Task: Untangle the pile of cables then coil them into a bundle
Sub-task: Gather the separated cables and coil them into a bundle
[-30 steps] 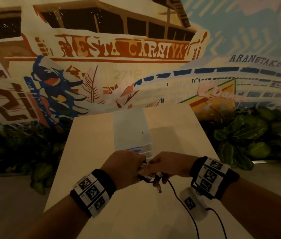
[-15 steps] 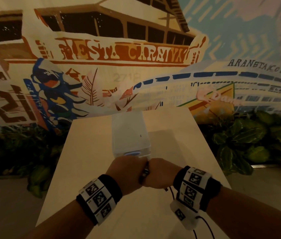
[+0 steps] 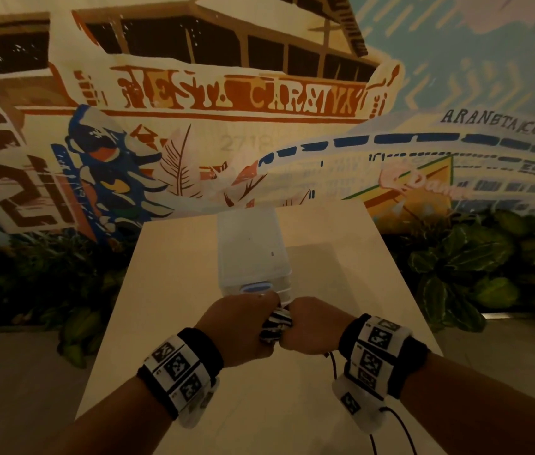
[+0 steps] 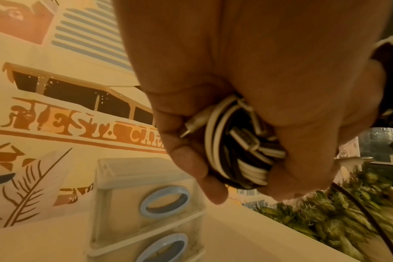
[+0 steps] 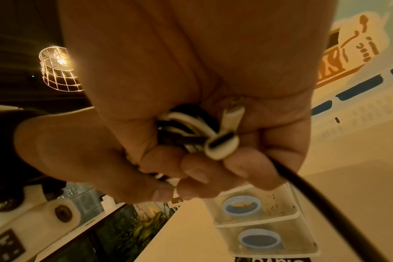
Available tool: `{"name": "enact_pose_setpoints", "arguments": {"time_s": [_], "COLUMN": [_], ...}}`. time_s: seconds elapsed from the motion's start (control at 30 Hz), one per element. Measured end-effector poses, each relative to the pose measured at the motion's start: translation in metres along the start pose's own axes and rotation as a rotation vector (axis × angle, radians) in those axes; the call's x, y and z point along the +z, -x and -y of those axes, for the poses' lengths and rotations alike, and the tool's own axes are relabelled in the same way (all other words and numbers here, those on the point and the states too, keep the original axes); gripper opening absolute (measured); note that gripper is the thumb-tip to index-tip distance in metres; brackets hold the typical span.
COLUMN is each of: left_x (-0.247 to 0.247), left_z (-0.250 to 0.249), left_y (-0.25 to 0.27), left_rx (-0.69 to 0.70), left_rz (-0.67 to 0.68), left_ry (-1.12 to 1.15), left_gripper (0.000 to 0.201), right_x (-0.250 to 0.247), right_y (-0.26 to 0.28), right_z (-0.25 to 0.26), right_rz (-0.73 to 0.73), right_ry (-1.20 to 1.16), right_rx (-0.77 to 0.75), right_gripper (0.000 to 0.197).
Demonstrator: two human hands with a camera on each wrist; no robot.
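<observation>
A tight bundle of black and white cables (image 3: 275, 325) is squeezed between my two fists above the pale table (image 3: 167, 274). My left hand (image 3: 243, 326) grips one side of the cable bundle (image 4: 240, 147), where white plug ends stick out among the loops. My right hand (image 3: 312, 326) curls round the other side of the cable bundle (image 5: 198, 134), with a white connector poking out by the fingers. The knuckles of both hands nearly touch. A loose black cable (image 5: 321, 200) trails down from the right fist.
A translucent drawer box (image 3: 253, 251) with blue ring handles stands just beyond my hands on the table. Green plants (image 3: 463, 264) flank the table on both sides. A painted mural wall (image 3: 259, 93) rises behind. Thin black wires (image 3: 391, 431) hang from my right wrist unit.
Both hands have closed together into fists round the cables, which were looser between the fingers before. The dangling plug is now tucked in, and the hands sit slightly closer to the drawer box.
</observation>
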State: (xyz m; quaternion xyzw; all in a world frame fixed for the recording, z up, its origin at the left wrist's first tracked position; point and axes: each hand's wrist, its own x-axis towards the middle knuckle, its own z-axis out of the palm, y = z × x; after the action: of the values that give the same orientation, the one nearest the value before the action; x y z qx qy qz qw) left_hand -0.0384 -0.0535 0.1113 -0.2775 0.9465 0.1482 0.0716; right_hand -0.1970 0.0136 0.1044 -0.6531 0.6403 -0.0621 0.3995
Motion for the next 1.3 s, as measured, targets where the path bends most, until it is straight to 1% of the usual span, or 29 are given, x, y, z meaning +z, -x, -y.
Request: {"name": "enact_pose_setpoints", "arguments": {"time_s": [0.03,0.13,0.2,0.23,0.3,0.37,0.4,0.47,0.5,0.57,0.6,0.63,0.67,0.73,0.77,0.8,0.83,0.87,0.93,1.0,1.07,1.17,1.23,1.3], "left_x": [0.001,-0.003,-0.012,-0.015,-0.012,0.001,0.008,0.018,0.020,0.018,0.015,0.012,0.010,0.007,0.005,0.005,0.006,0.005,0.003,0.002,0.001,-0.003,-0.007,-0.013], "left_z": [0.002,0.015,0.028,0.035,0.049,0.056,0.055,0.045,0.036,0.017,0.009,0.004,0.002,-0.001,-0.002,-0.003,-0.004,-0.006,-0.009,-0.009,-0.006,-0.007,-0.007,-0.007], "left_y": [0.001,0.009,0.019,0.024,0.030,0.033,0.032,0.029,0.026,0.019,0.016,0.012,0.008,0.004,0.004,0.005,0.005,0.006,0.008,0.005,0.004,0.006,0.008,0.009], "left_rx": [0.005,0.000,-0.062,-0.101,-0.182,-0.225,-0.212,-0.136,-0.079,0.059,0.134,0.191,0.234,0.289,0.297,0.288,0.272,0.262,0.272,0.269,0.245,0.228,0.250,0.251], "left_rz": [-0.037,-0.114,-0.141,-0.152,-0.122,-0.088,-0.085,-0.108,-0.125,-0.168,-0.191,-0.219,-0.249,-0.270,-0.268,-0.275,-0.298,-0.328,-0.370,-0.430,-0.471,-0.455,-0.471,-0.515], "left_ry": [0.007,0.082,0.158,0.179,0.267,0.483,0.593,0.788,0.905,1.153,1.239,1.293,1.320,1.350,1.362,1.359,1.340,1.321,1.346,1.338,1.293,1.265,1.229,1.225], "left_gripper": [0.036,0.086,0.105,0.107,0.101,0.085,0.079,0.072,0.067,0.050,0.043,0.043,0.051,0.068,0.068,0.062,0.052,0.041,0.027,0.020,0.016,0.017,0.009,0.012], "right_x": [0.000,-0.005,-0.010,-0.013,-0.018,-0.021,-0.023,-0.023,-0.022,-0.019,-0.017,-0.014,-0.011,-0.008,-0.007,-0.008,-0.010,-0.012,-0.015,-0.013,-0.011,-0.009,-0.009,-0.003], "right_y": [0.001,0.006,0.007,0.006,0.005,0.006,0.008,0.013,0.015,0.017,0.019,0.019,0.020,0.022,0.023,0.027,0.032,0.035,0.036,0.032,0.027,0.022,0.022,0.020], "right_z": [0.000,0.000,-0.004,-0.009,-0.015,-0.017,-0.014,-0.007,-0.003,0.005,0.007,0.010,0.012,0.014,0.015,0.018,0.021,0.021,0.022,0.024,0.025,0.021,0.019,0.014], "right_rz": [-0.008,-0.046,-0.077,-0.094,-0.144,-0.177,-0.174,-0.147,-0.133,-0.073,-0.035,-0.008,0.021,0.056,0.071,0.063,0.040,0.018,0.048,0.092,0.100,0.124,0.132,0.152], "right_ry": [0.003,-0.057,-0.135,-0.180,-0.271,-0.365,-0.411,-0.504,-0.531,-0.596,-0.642,-0.683,-0.705,-0.678,-0.694,-0.730,-0.777,-0.799,-0.795,-0.846,-0.863,-0.853,-0.832,-0.787], "right_rx": [-0.006,-0.010,0.002,0.017,0.065,0.080,0.070,0.007,-0.026,-0.097,-0.127,-0.139,-0.139,-0.130,-0.163,-0.177,-0.202,-0.231,-0.269,-0.238,-0.199,-0.198,-0.226,-0.229], "right_gripper": [0.043,0.046,0.047,0.047,0.047,0.047,0.042,0.026,0.025,0.016,0.020,0.020,0.016,0.029,0.028,0.026,0.029,0.038,0.045,0.044,0.042,0.044,0.037,0.026]}}
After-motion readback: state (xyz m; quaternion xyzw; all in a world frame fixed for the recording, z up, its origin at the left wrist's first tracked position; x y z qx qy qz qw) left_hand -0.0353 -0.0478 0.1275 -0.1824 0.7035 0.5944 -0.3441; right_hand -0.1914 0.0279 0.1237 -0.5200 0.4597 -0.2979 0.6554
